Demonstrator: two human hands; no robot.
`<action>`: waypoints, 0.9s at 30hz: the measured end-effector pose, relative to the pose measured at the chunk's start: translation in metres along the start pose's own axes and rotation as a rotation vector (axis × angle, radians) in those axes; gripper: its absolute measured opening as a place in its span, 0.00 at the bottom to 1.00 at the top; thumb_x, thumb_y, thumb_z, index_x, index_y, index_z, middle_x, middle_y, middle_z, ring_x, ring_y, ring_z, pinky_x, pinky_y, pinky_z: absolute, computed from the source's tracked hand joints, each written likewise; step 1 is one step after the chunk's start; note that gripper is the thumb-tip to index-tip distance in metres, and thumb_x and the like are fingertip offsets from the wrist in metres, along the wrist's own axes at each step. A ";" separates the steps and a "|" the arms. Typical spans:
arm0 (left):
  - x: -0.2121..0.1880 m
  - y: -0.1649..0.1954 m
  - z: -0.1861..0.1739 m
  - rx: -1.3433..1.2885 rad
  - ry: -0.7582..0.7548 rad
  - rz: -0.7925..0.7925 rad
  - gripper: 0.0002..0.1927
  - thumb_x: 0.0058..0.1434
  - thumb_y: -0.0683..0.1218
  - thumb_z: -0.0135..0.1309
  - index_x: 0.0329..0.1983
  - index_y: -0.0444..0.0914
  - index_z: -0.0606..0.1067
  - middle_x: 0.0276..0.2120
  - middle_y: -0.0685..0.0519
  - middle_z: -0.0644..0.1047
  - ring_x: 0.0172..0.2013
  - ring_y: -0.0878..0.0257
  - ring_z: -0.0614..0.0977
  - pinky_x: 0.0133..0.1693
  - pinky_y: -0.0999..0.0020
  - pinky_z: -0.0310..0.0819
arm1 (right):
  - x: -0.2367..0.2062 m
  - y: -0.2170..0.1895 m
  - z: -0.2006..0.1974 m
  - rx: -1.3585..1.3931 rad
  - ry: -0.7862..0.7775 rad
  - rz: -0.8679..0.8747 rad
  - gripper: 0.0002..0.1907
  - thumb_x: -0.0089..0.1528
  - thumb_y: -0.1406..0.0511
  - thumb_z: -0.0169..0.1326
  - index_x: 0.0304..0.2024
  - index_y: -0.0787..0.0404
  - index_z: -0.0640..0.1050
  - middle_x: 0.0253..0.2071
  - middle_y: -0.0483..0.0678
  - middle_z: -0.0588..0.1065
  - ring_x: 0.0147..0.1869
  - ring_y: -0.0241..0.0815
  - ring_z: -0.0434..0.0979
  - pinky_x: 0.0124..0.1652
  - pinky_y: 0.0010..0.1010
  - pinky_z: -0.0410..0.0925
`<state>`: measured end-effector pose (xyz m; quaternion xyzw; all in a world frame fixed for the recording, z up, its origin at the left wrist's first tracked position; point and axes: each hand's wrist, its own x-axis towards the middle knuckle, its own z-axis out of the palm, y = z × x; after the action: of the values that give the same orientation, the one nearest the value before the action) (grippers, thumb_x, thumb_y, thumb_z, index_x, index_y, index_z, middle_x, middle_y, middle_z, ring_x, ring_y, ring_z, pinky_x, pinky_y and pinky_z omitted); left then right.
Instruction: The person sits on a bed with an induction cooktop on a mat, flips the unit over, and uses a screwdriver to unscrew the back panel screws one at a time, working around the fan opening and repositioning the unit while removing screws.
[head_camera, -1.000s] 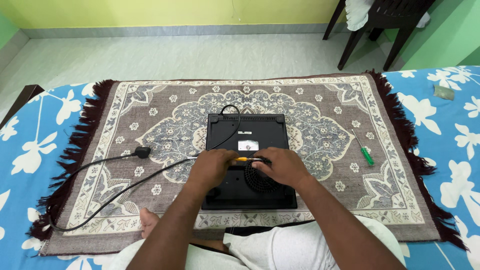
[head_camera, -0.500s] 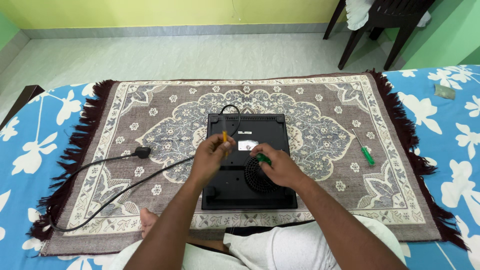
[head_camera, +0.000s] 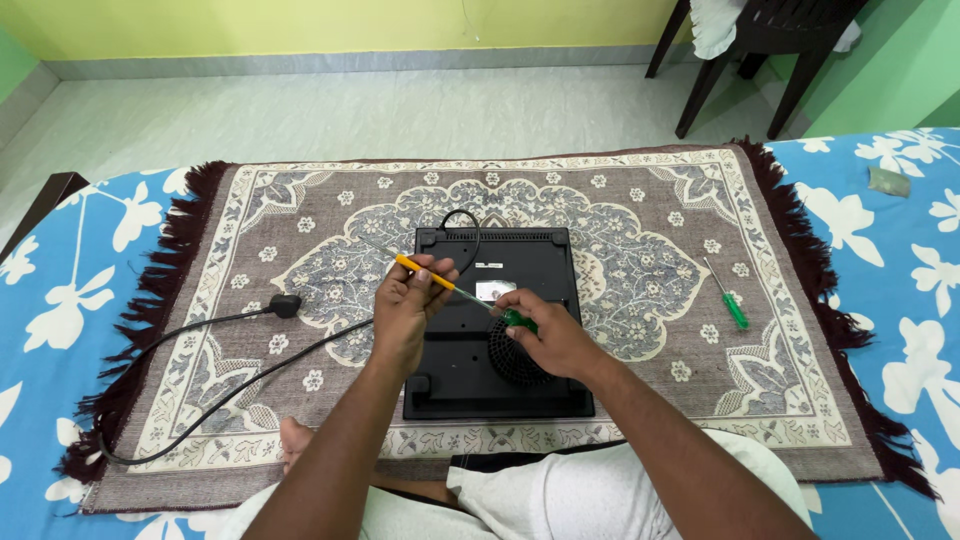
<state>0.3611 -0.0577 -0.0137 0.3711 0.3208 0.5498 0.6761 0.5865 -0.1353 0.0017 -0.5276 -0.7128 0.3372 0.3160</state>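
Black plastic underside of the flat cooker (head_camera: 470, 385) lies face up on the patterned rug (head_camera: 640, 230), between my knees. My left hand (head_camera: 408, 312) pinches the yellow-handled screwdriver (head_camera: 425, 274) near its handle, and my right hand (head_camera: 552, 335) closes on a green-handled screwdriver (head_camera: 518, 320) just over the round fan grille (head_camera: 512, 362). I think I should put one tool aside, set the tip straight into the screw and press down firmly. A spare green screwdriver (head_camera: 724, 295) lies apart at right.
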 end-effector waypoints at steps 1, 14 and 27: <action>0.000 0.000 0.000 -0.006 0.000 0.003 0.09 0.73 0.43 0.43 0.52 0.37 0.70 0.50 0.45 0.81 0.51 0.56 0.85 0.52 0.62 0.81 | 0.000 0.000 0.000 0.004 0.000 0.010 0.19 0.64 0.72 0.53 0.57 0.60 0.70 0.56 0.49 0.80 0.61 0.45 0.81 0.59 0.36 0.71; -0.004 0.004 0.004 0.006 0.071 -0.017 0.08 0.72 0.43 0.46 0.51 0.37 0.71 0.48 0.45 0.82 0.49 0.55 0.85 0.50 0.60 0.79 | -0.001 -0.004 0.000 -0.013 -0.015 0.030 0.18 0.65 0.71 0.53 0.57 0.59 0.69 0.57 0.49 0.79 0.62 0.45 0.80 0.59 0.38 0.72; -0.007 0.000 0.006 0.008 0.089 -0.014 0.07 0.71 0.43 0.47 0.50 0.37 0.71 0.46 0.45 0.82 0.47 0.56 0.86 0.49 0.61 0.84 | -0.004 0.000 0.002 -0.039 0.018 -0.017 0.18 0.64 0.71 0.54 0.56 0.59 0.70 0.54 0.49 0.80 0.59 0.46 0.81 0.57 0.38 0.73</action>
<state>0.3652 -0.0651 -0.0106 0.3466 0.3555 0.5596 0.6636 0.5858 -0.1396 0.0003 -0.5306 -0.7209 0.3156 0.3149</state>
